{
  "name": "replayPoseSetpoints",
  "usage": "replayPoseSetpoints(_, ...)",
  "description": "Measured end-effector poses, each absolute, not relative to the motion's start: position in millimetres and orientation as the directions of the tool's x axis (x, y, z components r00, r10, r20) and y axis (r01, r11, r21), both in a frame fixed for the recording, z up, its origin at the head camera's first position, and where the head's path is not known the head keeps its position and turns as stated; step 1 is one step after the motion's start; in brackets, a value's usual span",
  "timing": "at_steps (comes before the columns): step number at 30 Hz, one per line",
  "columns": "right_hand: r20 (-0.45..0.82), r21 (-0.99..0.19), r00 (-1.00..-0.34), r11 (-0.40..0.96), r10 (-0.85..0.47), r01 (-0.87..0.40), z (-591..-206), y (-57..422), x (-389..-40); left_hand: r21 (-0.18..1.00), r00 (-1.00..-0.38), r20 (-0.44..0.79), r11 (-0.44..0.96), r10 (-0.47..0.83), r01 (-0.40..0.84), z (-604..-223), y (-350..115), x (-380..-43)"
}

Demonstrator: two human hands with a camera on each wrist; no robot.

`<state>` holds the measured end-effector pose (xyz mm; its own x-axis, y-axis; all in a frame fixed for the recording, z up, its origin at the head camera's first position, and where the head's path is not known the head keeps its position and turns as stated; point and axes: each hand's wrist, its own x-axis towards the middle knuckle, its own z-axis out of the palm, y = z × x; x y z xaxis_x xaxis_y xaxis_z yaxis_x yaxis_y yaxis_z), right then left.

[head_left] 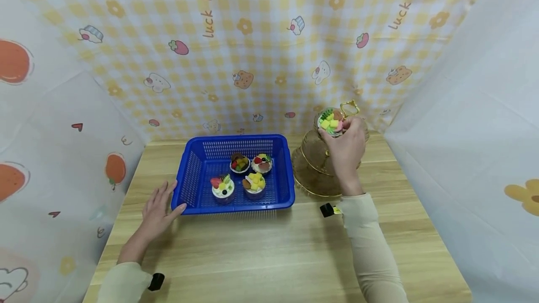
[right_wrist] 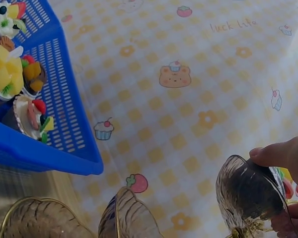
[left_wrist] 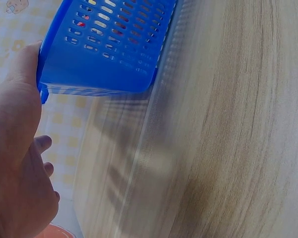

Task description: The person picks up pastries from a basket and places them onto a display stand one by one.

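Observation:
My right hand pinches a fruit-topped cupcake between thumb and fingers at the top tier of a clear, gold-rimmed tiered stand. Green, yellow and pink pieces cover its top. From the right wrist view, the cupcake's dark cup shows through the see-through top plate, partly hidden by the fingers. At the left, my left hand rests against the near left corner of a blue plastic basket. Its thumb lies at the rim, with the other fingers spread along the side.
Several more fruit-topped cupcakes stand inside the basket, which is just left of the stand. A gold handle rises from the stand's top. Behind the wooden table hangs a yellow checked cloth; pale cloths hang at both sides.

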<state>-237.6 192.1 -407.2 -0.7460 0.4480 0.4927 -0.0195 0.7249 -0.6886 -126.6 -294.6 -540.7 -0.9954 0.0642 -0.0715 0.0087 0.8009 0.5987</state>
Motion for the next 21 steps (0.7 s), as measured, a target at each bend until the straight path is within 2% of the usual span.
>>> replayPoseSetpoints(21, 0.497, -0.603, -0.76, 0.797, 0.418, 0.044, -406.6, 192.0, -235.9, 0.626, -0.996, -0.066, 0.78, 0.065, 0.009, -541.7, -293.9, -125.0)
